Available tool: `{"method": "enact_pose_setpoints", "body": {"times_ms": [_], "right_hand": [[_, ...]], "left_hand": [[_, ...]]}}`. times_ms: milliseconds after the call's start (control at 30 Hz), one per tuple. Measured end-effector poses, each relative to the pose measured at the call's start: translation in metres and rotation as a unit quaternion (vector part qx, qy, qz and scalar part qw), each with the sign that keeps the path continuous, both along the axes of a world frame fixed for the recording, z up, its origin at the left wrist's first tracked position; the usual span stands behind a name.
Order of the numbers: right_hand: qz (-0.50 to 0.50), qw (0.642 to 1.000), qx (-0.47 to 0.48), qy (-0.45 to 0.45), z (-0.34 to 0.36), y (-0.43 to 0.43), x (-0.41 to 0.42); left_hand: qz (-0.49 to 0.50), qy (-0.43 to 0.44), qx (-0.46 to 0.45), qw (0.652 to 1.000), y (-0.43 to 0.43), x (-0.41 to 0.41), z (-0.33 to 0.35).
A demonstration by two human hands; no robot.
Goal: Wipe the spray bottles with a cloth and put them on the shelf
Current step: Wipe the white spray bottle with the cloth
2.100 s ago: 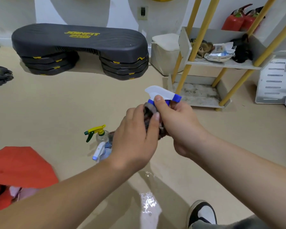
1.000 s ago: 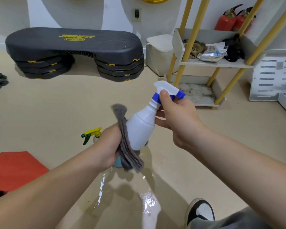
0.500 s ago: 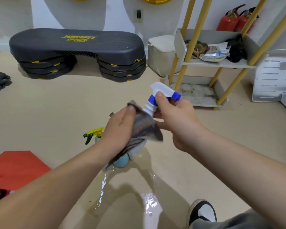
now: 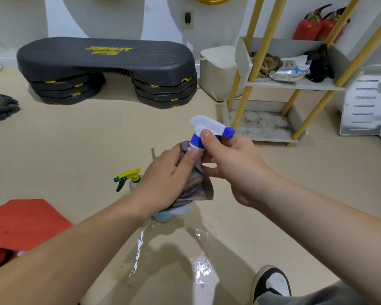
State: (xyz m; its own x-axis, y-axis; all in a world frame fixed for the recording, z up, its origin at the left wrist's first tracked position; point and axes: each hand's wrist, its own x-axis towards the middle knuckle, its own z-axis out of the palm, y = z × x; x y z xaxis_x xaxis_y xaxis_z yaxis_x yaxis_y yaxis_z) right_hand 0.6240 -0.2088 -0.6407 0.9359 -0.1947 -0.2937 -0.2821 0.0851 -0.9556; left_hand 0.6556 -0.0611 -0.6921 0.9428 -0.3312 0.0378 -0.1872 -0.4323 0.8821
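Observation:
My right hand (image 4: 235,166) grips the neck of a white spray bottle with a blue-and-white trigger head (image 4: 209,128), held in the air. My left hand (image 4: 165,181) presses a grey striped cloth (image 4: 198,186) around the bottle's body, hiding most of it. A clear bottle with a yellow-green trigger (image 4: 128,178) stands on the floor to the left, partly behind my left hand. A bluish bottle base (image 4: 163,216) peeks out below the cloth. The yellow-posted shelf (image 4: 293,84) stands at the back right.
A black step platform (image 4: 106,62) sits at the back. A white bin (image 4: 218,69) is beside the shelf. An orange cloth (image 4: 24,225) lies at left, a wet patch (image 4: 198,265) on the floor in front, my shoe (image 4: 271,280) at lower right. Red extinguishers (image 4: 310,25) stand behind the shelf.
My left hand has slid the cloth up the bottle from its lower body to just under the trigger collar. My right hand keeps its hold on the neck.

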Motion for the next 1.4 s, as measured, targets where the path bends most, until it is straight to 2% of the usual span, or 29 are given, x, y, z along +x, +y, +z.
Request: {"method": "enact_pose_setpoints", "body": {"times_ms": [67, 133, 167, 233, 300, 333, 400, 500, 667, 800, 867, 900, 933, 1000, 1067, 1133, 1233, 1267, 1300, 1333, 1367, 1400], "right_hand": [[-0.026, 0.999, 0.02, -0.008, 0.003, -0.004, 0.003], [-0.037, 0.999, 0.027, -0.018, 0.005, -0.006, 0.003], [-0.033, 0.999, 0.027, -0.019, 0.004, -0.006, 0.002], [-0.012, 1.0, 0.028, -0.008, 0.002, -0.007, 0.001], [0.015, 1.0, 0.025, 0.007, 0.001, -0.005, -0.001], [0.023, 0.999, 0.024, 0.009, 0.001, -0.004, -0.002], [0.024, 0.999, 0.025, 0.006, 0.005, -0.003, -0.002], [0.007, 1.0, 0.019, 0.001, 0.008, -0.006, 0.001], [0.0, 0.999, 0.047, 0.001, 0.013, -0.004, 0.001], [-0.002, 0.999, 0.045, -0.009, 0.013, -0.002, 0.0], [-0.01, 0.999, 0.039, -0.011, 0.015, -0.005, 0.0], [-0.018, 0.999, 0.041, -0.013, 0.016, -0.008, 0.001], [-0.026, 0.998, 0.047, -0.016, 0.018, -0.011, 0.002], [-0.042, 0.997, 0.066, -0.019, 0.021, -0.02, 0.004], [-0.047, 0.996, 0.078, -0.013, 0.022, -0.024, 0.004], [-0.046, 0.996, 0.072, -0.005, 0.017, -0.024, 0.004], [-0.05, 0.996, 0.068, 0.006, 0.009, -0.019, 0.005], [-0.052, 0.996, 0.072, 0.01, 0.008, -0.017, 0.005], [-0.053, 0.996, 0.076, 0.013, 0.007, -0.015, 0.005], [-0.05, 0.995, 0.08, 0.016, 0.005, -0.012, 0.005], [-0.042, 0.995, 0.084, 0.018, 0.004, -0.008, 0.003], [-0.032, 0.995, 0.087, 0.021, 0.003, -0.005, 0.001]], "left_hand": [[0.026, 0.098, -0.06, 0.993, 0.006, 0.011, -0.004], [0.058, 0.18, -0.071, 0.979, 0.004, 0.01, -0.002], [0.073, 0.165, -0.041, 0.983, 0.001, 0.004, -0.001], [0.081, 0.077, 0.01, 0.994, -0.01, -0.013, 0.005], [0.044, -0.036, 0.064, 0.996, -0.012, -0.028, 0.011], [0.019, -0.064, 0.083, 0.994, -0.01, -0.03, 0.011], [-0.024, -0.042, 0.085, 0.995, -0.003, -0.025, 0.011], [-0.049, 0.049, 0.067, 0.995, 0.003, -0.022, 0.012], [-0.02, 0.002, 0.1, 0.995, 0.012, -0.021, 0.007], [-0.002, -0.047, -0.007, 0.999, 0.006, -0.027, 0.01], [0.053, 0.015, -0.075, 0.996, 0.006, -0.019, 0.008], [0.101, 0.091, -0.107, 0.985, 0.009, -0.011, 0.005], [0.135, 0.191, -0.158, 0.959, 0.012, -0.005, 0.004], [0.13, 0.389, -0.274, 0.87, 0.017, -0.001, -0.003], [0.092, 0.455, -0.331, 0.821, 0.019, 0.0, -0.009], [0.075, 0.438, -0.325, 0.835, 0.015, 0.0, -0.01], [0.162, 0.401, -0.283, 0.856, -0.001, -0.006, -0.001], [0.177, 0.364, -0.259, 0.877, -0.006, -0.009, 0.001], [0.165, 0.295, -0.209, 0.917, -0.01, -0.013, 0.002], [0.122, 0.188, -0.125, 0.966, -0.013, -0.018, 0.003], [0.069, 0.06, -0.021, 0.996, -0.013, -0.022, 0.002], [0.03, -0.044, 0.074, 0.996, -0.012, -0.024, 0.001]]}}
